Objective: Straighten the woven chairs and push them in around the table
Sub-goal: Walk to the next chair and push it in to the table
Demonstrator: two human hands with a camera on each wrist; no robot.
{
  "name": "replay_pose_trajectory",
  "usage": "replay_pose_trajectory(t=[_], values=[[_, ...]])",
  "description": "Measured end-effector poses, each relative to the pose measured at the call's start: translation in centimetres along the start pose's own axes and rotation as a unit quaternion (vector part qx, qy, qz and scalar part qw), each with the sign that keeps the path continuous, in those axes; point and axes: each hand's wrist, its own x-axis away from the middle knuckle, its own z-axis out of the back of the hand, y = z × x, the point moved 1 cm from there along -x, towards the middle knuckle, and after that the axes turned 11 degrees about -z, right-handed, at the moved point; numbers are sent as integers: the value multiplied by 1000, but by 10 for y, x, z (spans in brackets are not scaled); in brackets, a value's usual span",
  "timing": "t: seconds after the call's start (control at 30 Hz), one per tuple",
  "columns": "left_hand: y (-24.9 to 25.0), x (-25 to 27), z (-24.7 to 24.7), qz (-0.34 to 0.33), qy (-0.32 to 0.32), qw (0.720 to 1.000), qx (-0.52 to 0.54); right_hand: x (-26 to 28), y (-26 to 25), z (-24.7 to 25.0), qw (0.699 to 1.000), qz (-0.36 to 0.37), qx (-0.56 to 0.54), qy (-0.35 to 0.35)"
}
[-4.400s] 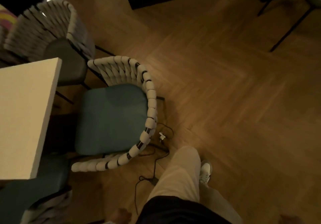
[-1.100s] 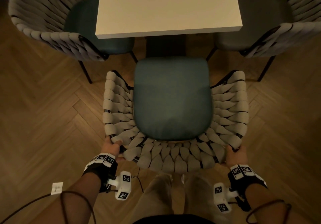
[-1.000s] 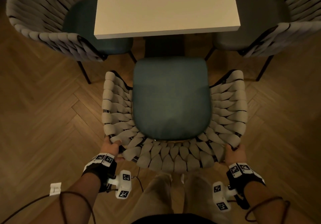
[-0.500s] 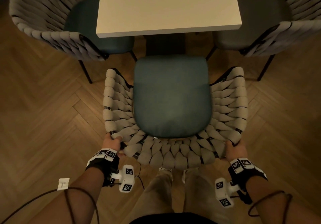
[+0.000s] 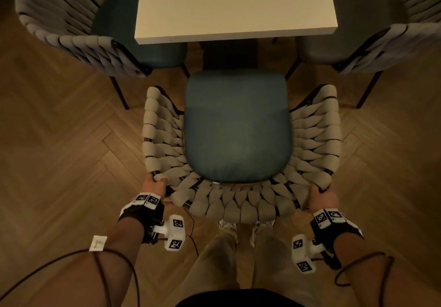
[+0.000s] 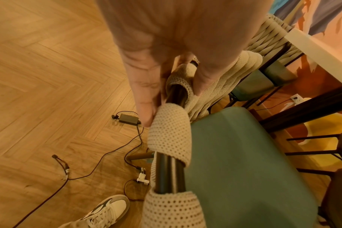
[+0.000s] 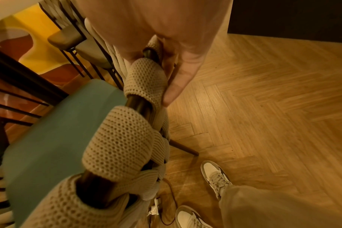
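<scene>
A woven chair [image 5: 238,201] with beige knitted straps and a teal seat cushion [image 5: 237,128] stands in front of me, facing the white table [image 5: 235,6]. Its seat front sits just short of the table's near edge. My left hand [image 5: 155,184] grips the chair's back rim at the left corner; in the left wrist view the fingers [image 6: 146,95] curl round the dark metal rail [image 6: 169,174]. My right hand [image 5: 321,195] grips the rim at the right corner, thumb [image 7: 178,83] pressed along the straps [image 7: 119,143]. Two more woven chairs stand at the table's left [image 5: 78,35] and right [image 5: 386,44].
Herringbone wood floor [image 5: 59,163] lies all around. A black power adapter [image 6: 128,118] and loose cables [image 6: 100,155] lie on the floor behind the chair's left back leg. My white sneakers [image 7: 215,179] stand just behind the chair back. A dark table leg [image 5: 229,54] stands under the table's near edge.
With both hands on its back rim, the chair has slid a little forward toward the table since a second ago. Several seconds ago I stood beside it with no hands on it.
</scene>
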Motion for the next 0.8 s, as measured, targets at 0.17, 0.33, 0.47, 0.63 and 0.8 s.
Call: replay_pose_trajectory(t=[0.17,0.33,0.47,0.63,0.8], values=[[0,0,1,2,-2,1000,-1,-2,4,-2,1000,-6,9,-3],[-1,-1,2,9,-2,1000,-6,-3,6,-2,1000,-3,-2,-7],[0,-2,2,5,-3,1000,-5,-5,6,-3,1000,-1,-9,-5],[0,-1,1,6,2,1000,-3,-3,5,-3,1000,3,-8,-10],[4,7,-1,-18,57,995,-78,0,6,-1,1000,-1,3,-23]])
